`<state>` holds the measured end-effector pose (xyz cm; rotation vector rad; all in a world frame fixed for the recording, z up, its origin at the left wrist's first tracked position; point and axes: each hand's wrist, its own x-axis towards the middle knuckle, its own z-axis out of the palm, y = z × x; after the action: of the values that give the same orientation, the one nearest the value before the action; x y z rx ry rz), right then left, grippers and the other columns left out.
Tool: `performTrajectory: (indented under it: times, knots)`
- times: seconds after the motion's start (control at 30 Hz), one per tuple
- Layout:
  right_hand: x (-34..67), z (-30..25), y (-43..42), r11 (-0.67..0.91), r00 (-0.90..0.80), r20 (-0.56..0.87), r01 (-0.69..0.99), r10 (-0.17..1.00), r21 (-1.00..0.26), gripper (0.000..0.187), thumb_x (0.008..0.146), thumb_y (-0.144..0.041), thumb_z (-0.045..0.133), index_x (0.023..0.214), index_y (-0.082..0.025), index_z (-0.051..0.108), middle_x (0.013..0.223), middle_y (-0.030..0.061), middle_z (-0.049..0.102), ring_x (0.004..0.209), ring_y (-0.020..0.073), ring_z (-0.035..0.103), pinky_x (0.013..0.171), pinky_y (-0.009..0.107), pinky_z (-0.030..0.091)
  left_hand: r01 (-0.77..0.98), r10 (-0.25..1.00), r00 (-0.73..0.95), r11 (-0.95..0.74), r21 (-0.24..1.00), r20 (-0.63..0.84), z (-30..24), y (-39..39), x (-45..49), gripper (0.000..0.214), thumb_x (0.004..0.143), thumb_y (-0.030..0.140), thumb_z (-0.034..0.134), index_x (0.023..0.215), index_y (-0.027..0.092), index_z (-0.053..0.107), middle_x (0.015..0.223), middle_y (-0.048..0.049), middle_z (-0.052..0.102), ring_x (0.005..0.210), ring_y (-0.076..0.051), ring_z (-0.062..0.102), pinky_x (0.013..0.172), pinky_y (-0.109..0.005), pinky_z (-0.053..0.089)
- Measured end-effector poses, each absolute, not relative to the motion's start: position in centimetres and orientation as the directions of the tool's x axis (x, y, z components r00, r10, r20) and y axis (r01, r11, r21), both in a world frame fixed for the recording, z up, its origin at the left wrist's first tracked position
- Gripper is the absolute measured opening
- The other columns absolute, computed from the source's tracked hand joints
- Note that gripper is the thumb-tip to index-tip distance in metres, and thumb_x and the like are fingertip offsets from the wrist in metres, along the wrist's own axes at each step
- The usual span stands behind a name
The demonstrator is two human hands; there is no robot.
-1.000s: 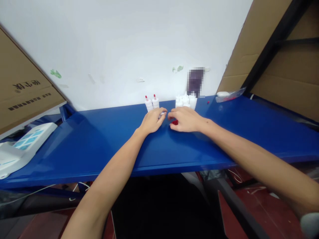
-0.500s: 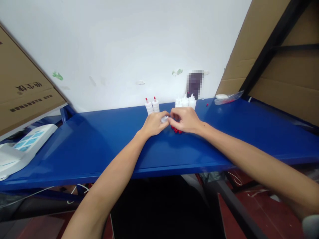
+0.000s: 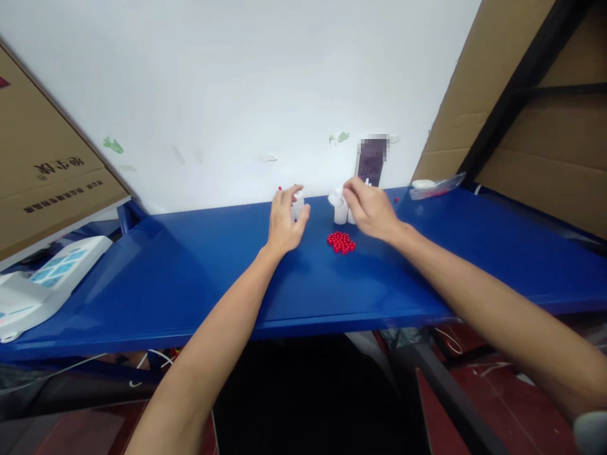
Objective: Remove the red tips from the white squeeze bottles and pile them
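My left hand [image 3: 284, 221] is beside a white plastic squeeze bottle [image 3: 298, 206] that stands on the blue table. Its fingers and thumb are spread apart around the bottle's near side. A red tip [image 3: 279, 188] of another bottle shows just behind the fingers. My right hand [image 3: 372, 207] is closed in a pinch at the top of a white squeeze bottle [image 3: 336, 198] in the group on the right; its fingers partly hide that group. In front of these bottles lies a pile of small red caps [image 3: 341, 242].
A dark pixelated object [image 3: 371, 161] leans against the white wall. At the back right rests a clear plastic bag [image 3: 436, 186] near a single red cap [image 3: 396, 200]. A white device with blue keys [image 3: 57, 272] is at the left edge, below a cardboard box [image 3: 57, 145].
My hands have moved apart from the bottle they held together. The left went back and left to the standing bottles; the right went back to the bottle group, uncovering the red caps.
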<state>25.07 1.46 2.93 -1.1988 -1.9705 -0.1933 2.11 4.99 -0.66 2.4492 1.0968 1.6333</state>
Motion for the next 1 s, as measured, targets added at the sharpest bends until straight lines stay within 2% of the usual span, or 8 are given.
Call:
performTrajectory:
  times: [0.07, 0.2, 0.3, 0.4, 0.5, 0.6, 0.73, 1.0]
  knots:
    - [26.4, 3.1, 2.2, 0.435, -0.152, 0.679, 0.860, 0.718, -0.268, 0.031, 0.103, -0.038, 0.032, 0.107, -0.021, 0.059, 0.080, 0.0079, 0.066, 0.071, 0.0241, 0.058, 0.064, 0.035, 0.035, 0.590, 0.581, 0.089, -0.685, 0.427, 0.809, -1.1, 6.0, 1.3, 0.046, 0.099, 0.046, 0.047, 0.139, 0.024, 0.048, 0.127, -0.0130, 0.056, 0.114, -0.026, 0.055, 0.106, -0.046, 0.045]
    - [28.0, 3.3, 3.1, 0.251, -0.034, 0.622, 0.931, 0.782, -0.265, 0.035, 0.103, -0.040, 0.033, 0.109, -0.021, 0.061, 0.083, 0.0108, 0.068, 0.073, 0.0268, 0.060, 0.064, 0.036, 0.035, 0.639, 0.697, -0.020, -0.542, 0.545, 0.717, -2.2, 7.7, -0.1, 0.053, 0.099, 0.045, 0.050, 0.147, 0.027, 0.041, 0.141, -0.0144, 0.049, 0.131, -0.030, 0.047, 0.117, -0.051, 0.034]
    - [28.3, 3.2, 3.2, 0.190, 0.001, 0.612, 0.950, 0.791, -0.247, 0.033, 0.101, -0.038, 0.037, 0.101, -0.020, 0.065, 0.082, 0.0116, 0.069, 0.073, 0.0266, 0.060, 0.063, 0.036, 0.035, 0.640, 0.798, -0.031, -0.447, 0.624, 0.603, -2.6, 8.5, -0.5, 0.053, 0.099, 0.042, 0.051, 0.148, 0.025, 0.040, 0.148, -0.0158, 0.048, 0.140, -0.031, 0.042, 0.121, -0.053, 0.029]
    - [28.2, 3.1, 3.3, 0.163, 0.007, 0.586, 0.958, 0.810, -0.236, 0.031, 0.098, -0.036, 0.040, 0.097, -0.019, 0.066, 0.081, 0.0118, 0.069, 0.073, 0.0262, 0.059, 0.064, 0.036, 0.035, 0.648, 0.844, 0.004, -0.411, 0.642, 0.536, -2.7, 9.0, -0.5, 0.051, 0.099, 0.041, 0.053, 0.145, 0.020, 0.045, 0.150, -0.0179, 0.050, 0.142, -0.032, 0.042, 0.121, -0.052, 0.029]
    - [28.1, 3.1, 3.4, 0.141, 0.013, 0.554, 0.962, 0.832, -0.236, 0.028, 0.097, -0.036, 0.043, 0.094, -0.019, 0.065, 0.079, 0.0118, 0.068, 0.072, 0.0258, 0.058, 0.064, 0.036, 0.035, 0.616, 0.857, 0.041, -0.427, 0.663, 0.514, -2.5, 9.2, -0.4, 0.048, 0.098, 0.039, 0.054, 0.142, 0.021, 0.048, 0.143, -0.0154, 0.059, 0.134, -0.031, 0.054, 0.116, -0.049, 0.038]
    - [28.1, 3.0, 3.5, 0.151, 0.000, 0.540, 0.960, 0.841, -0.236, 0.028, 0.097, -0.038, 0.045, 0.091, -0.020, 0.064, 0.078, 0.0108, 0.067, 0.071, 0.0249, 0.058, 0.062, 0.035, 0.034, 0.578, 0.878, 0.005, -0.394, 0.715, 0.479, -2.2, 8.9, -0.4, 0.045, 0.097, 0.037, 0.056, 0.139, 0.022, 0.051, 0.126, -0.0120, 0.070, 0.117, -0.028, 0.066, 0.105, -0.045, 0.048]
    - [28.3, 2.8, 3.8, 0.159, 0.009, 0.550, 0.953, 0.835, -0.257, 0.028, 0.096, -0.042, 0.048, 0.088, -0.021, 0.065, 0.074, 0.0090, 0.066, 0.068, 0.0235, 0.057, 0.061, 0.034, 0.033, 0.566, 0.901, -0.061, -0.323, 0.758, 0.430, -1.8, 8.5, -0.3, 0.043, 0.096, 0.037, 0.057, 0.136, 0.021, 0.052, 0.112, -0.0108, 0.074, 0.100, -0.025, 0.071, 0.095, -0.040, 0.053]
    - [27.6, 2.4, 3.8, 0.278, 0.085, 0.755, 0.898, 0.651, -0.341, 0.029, 0.083, -0.043, 0.062, 0.065, -0.022, 0.057, 0.065, 0.0040, 0.065, 0.063, 0.0197, 0.058, 0.059, 0.032, 0.034, 0.663, 0.899, -0.172, -0.197, 0.722, 0.403, -1.2, 7.6, -0.5, 0.031, 0.094, 0.032, 0.052, 0.125, 0.026, 0.051, 0.097, -0.0059, 0.072, 0.091, -0.025, 0.069, 0.087, -0.038, 0.051]
